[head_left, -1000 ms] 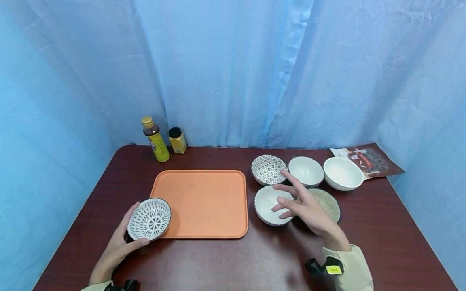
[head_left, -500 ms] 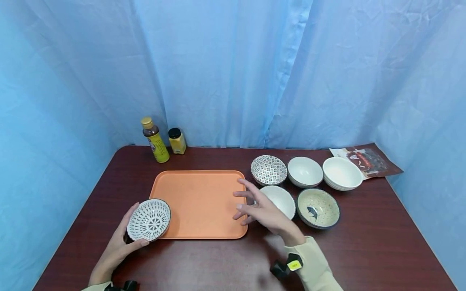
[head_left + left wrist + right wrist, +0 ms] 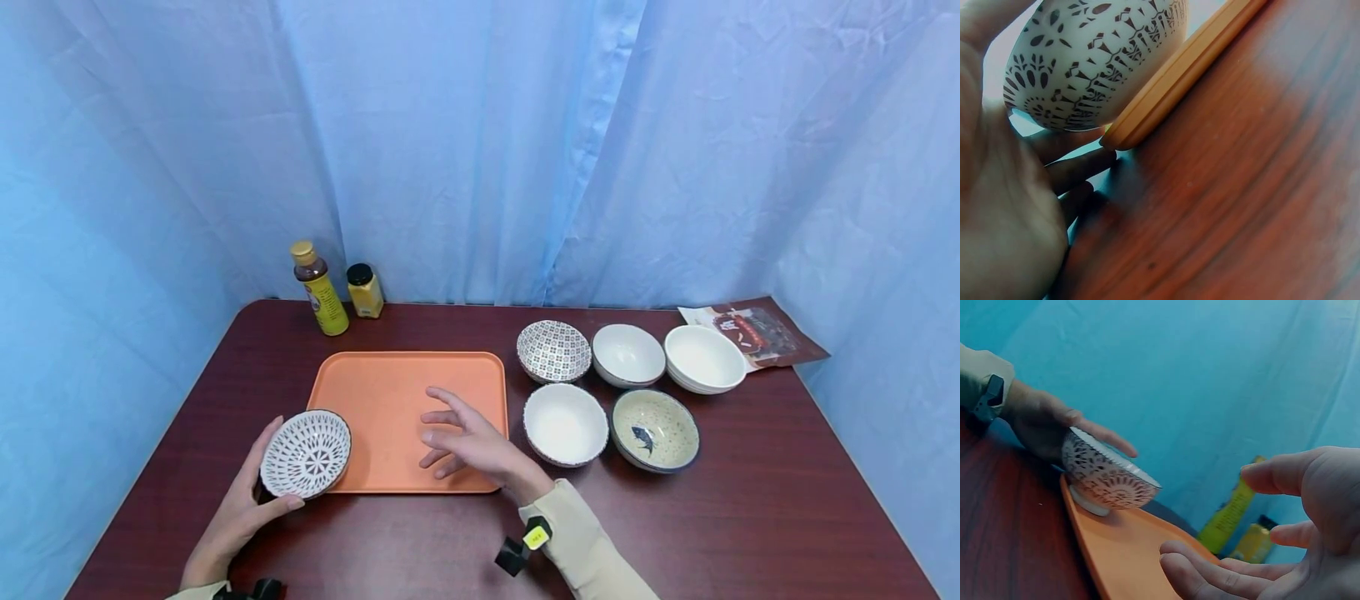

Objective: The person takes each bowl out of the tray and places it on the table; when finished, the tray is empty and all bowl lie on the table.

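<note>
At the near left corner of the orange tray [image 3: 405, 425] is a white bowl [image 3: 307, 454] with a dark petal pattern. My left hand [image 3: 238, 504] grips it from the left, thumb at the near side and fingers round the far side. In the right wrist view the bowl [image 3: 1113, 475] tilts a little, its foot at the tray's edge; whether it bears on the tray I cannot tell. My right hand [image 3: 468, 446] hovers above the right half of the tray, fingers spread and holding nothing. The left wrist view shows the patterned outside of the bowl [image 3: 1094, 69] close up.
Right of the tray stand a checked bowl [image 3: 553, 351], a plain white bowl [image 3: 628, 355], stacked white bowls [image 3: 705, 358], a dark-rimmed white bowl [image 3: 566, 425] and a speckled fish bowl [image 3: 655, 430]. Behind are a bottle [image 3: 322, 292], a jar [image 3: 365, 292] and a food packet [image 3: 765, 332].
My right hand has moved left from above the bowls to above the tray, uncovering the fish bowl and the dark-rimmed bowl. My left hand and its bowl have hardly moved.
</note>
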